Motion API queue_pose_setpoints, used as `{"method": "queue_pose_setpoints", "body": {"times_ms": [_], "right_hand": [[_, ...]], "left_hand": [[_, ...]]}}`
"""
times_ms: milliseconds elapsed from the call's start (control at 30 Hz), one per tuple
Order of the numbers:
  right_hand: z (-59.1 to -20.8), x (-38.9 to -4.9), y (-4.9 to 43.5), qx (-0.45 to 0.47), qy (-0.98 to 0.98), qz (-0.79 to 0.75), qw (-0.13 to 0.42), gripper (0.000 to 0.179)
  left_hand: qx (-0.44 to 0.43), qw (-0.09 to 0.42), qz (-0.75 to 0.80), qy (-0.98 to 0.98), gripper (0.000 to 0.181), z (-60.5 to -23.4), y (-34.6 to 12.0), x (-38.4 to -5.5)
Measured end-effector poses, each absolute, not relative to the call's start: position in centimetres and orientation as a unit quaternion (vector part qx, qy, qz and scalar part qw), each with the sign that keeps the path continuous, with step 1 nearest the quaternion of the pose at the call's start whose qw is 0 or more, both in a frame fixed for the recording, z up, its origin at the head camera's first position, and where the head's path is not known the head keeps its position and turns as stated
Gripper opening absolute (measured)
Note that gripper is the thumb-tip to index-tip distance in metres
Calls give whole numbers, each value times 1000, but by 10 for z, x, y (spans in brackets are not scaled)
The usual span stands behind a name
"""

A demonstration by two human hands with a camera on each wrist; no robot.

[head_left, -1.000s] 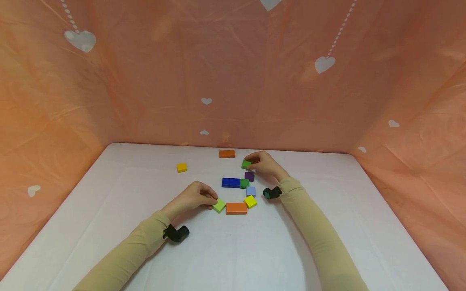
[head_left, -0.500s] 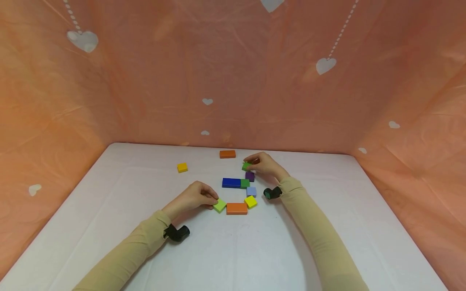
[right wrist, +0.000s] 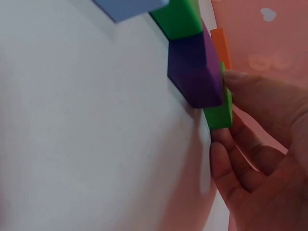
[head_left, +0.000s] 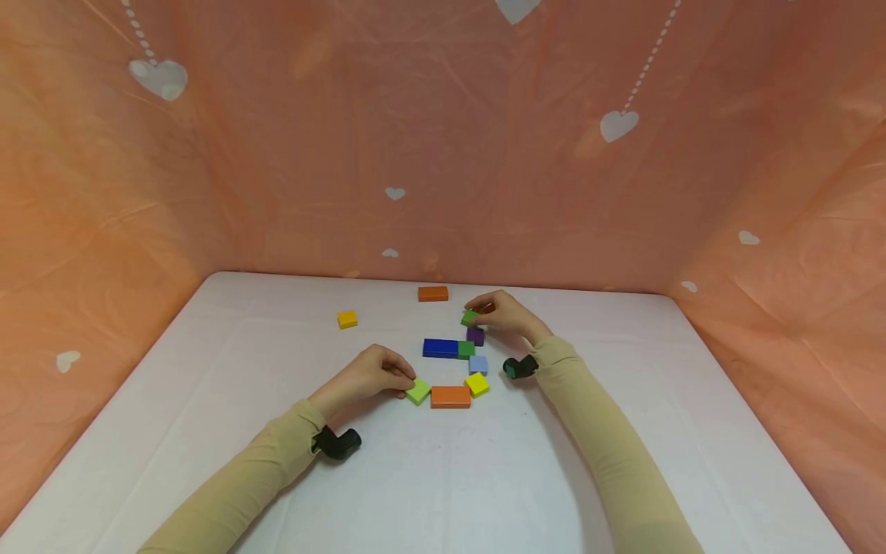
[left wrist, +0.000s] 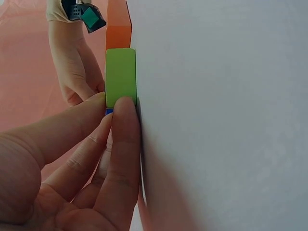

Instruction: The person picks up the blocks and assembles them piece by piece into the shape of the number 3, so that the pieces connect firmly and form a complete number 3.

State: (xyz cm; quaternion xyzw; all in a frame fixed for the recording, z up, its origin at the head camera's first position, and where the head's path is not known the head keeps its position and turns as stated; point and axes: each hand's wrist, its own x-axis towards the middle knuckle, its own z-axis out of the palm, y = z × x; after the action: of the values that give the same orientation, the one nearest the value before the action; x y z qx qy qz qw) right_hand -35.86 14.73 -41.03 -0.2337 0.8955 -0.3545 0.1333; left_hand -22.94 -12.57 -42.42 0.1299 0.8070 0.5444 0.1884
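Observation:
My left hand (head_left: 364,377) pinches a light green square block (head_left: 418,392) between thumb and finger, close to the left end of an orange rectangular block (head_left: 451,397). In the left wrist view the light green block (left wrist: 121,77) stands at the fingertips. Farther back, my right hand (head_left: 505,315) pinches a green block (head_left: 469,317) just behind a purple block (head_left: 475,336). From the right wrist, part of that green block (right wrist: 220,115) is hidden by the purple block (right wrist: 195,72). A dark blue rectangular block (head_left: 440,348) and another green block (head_left: 466,350) lie side by side in front.
A pale blue block (head_left: 478,365) and a turned yellow block (head_left: 477,385) continue toward the front orange block. Another orange block (head_left: 433,294) lies near the back edge of the white table (head_left: 443,492). A darker yellow block (head_left: 347,319) sits apart at the left.
The green block in my right hand has come slightly forward, nearer the purple block. My left hand stays in place with the light green block.

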Motion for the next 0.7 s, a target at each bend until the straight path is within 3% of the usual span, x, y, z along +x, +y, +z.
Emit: {"method": "queue_pose_setpoints", "body": {"times_ms": [700], "right_hand": [[-413,-359,151,-223,895,-364,132,31]], "left_hand": [[129,184,544,808,13,-425,-126,-228]]}}
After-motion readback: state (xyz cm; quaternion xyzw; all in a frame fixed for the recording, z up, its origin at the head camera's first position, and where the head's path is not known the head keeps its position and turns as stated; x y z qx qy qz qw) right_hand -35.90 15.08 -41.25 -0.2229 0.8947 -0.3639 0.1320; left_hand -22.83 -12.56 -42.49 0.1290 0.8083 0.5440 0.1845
